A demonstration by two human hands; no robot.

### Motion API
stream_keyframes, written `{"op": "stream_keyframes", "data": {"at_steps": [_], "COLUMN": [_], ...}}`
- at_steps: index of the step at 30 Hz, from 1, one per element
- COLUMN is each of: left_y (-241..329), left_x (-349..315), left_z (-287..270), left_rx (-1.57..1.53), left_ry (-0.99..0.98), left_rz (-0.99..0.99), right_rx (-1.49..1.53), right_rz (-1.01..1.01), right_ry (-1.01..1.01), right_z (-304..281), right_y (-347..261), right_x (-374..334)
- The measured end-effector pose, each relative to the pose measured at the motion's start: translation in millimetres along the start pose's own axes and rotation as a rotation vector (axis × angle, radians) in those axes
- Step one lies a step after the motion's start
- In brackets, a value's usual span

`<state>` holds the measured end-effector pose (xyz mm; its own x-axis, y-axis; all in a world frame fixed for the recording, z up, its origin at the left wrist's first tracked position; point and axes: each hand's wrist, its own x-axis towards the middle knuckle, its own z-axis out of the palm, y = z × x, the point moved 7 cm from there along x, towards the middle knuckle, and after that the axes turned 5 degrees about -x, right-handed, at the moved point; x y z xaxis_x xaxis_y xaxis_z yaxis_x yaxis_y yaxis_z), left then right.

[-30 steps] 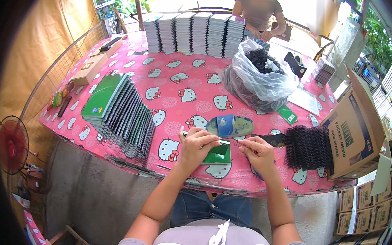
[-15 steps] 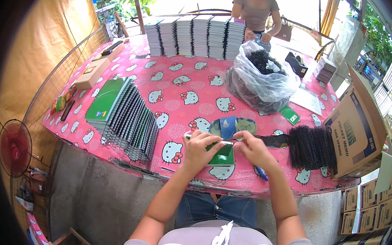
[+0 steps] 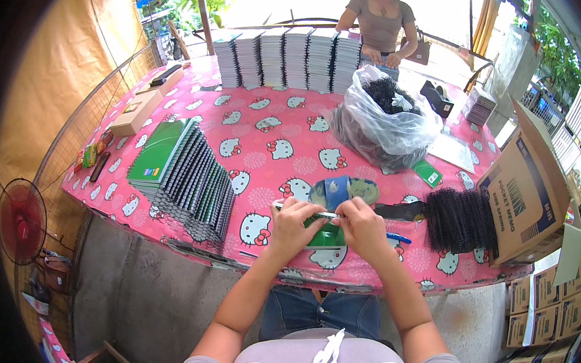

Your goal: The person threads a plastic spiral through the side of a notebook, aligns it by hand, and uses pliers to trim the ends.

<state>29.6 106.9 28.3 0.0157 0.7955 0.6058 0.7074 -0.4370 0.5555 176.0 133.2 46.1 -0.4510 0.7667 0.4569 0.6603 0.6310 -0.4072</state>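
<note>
A small green-covered notebook (image 3: 329,240) is at the near middle of the table, its far white page edge tilted up. My left hand (image 3: 292,225) is closed on its left side, thumb over the cover. At the right end of that edge, my right hand (image 3: 362,227) pinches close to the left fingertips; what lies between its fingers is too small to make out. Just beyond is a blue and mottled-green slipper-like thing (image 3: 335,188). Right of my right hand lies a blue pen-like tool (image 3: 399,238). Farther right sits a bunch of black spiral coils (image 3: 459,222).
Stacked green spiral notebooks (image 3: 194,182) stand at left, taller notebook stacks (image 3: 285,58) at the back. A plastic bag (image 3: 387,131) of black coils and an open carton (image 3: 522,196) stand at right. Across the table is another person (image 3: 380,27). A red fan (image 3: 22,221) stands far left.
My right hand has moved slightly left, closer to my left hand at the notebook's edge. More of the blue tool shows now. The person opposite has shifted their hands a little.
</note>
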Motion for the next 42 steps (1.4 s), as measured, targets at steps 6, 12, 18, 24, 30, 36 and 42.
{"op": "stream_keyframes", "data": {"at_steps": [6, 12, 18, 24, 30, 36, 42], "left_y": [-4, -3, -2, -10, -13, -29, -62], "left_x": [-2, -2, 3, 2, 7, 4, -18], "left_z": [2, -4, -6, -5, 0, -20, -21], "left_rx": [-0.015, -0.06, -0.092, -0.093, -0.166, -0.288, -0.803], "left_ry": [-0.009, -0.045, 0.019, -0.032, -0.098, 0.047, 0.127], "left_rz": [-0.029, 0.005, -0.041, -0.034, -0.07, -0.035, -0.426], "right_rx": [-0.073, -0.187, -0.234, 1.018, 0.628, 0.976, 0.556], "right_rz": [-0.005, 0.049, 0.032, 0.202, 0.126, 0.236, 0.087], "right_ry": [0.027, -0.254, -0.246, -0.203, -0.315, -0.22, -0.295], "right_z": [1, -3, 34, 15, -2, 19, 17], "right_y": [-10, 71, 116, 103, 70, 100, 54], "right_x": [3, 43, 38, 16, 29, 23, 47]}}
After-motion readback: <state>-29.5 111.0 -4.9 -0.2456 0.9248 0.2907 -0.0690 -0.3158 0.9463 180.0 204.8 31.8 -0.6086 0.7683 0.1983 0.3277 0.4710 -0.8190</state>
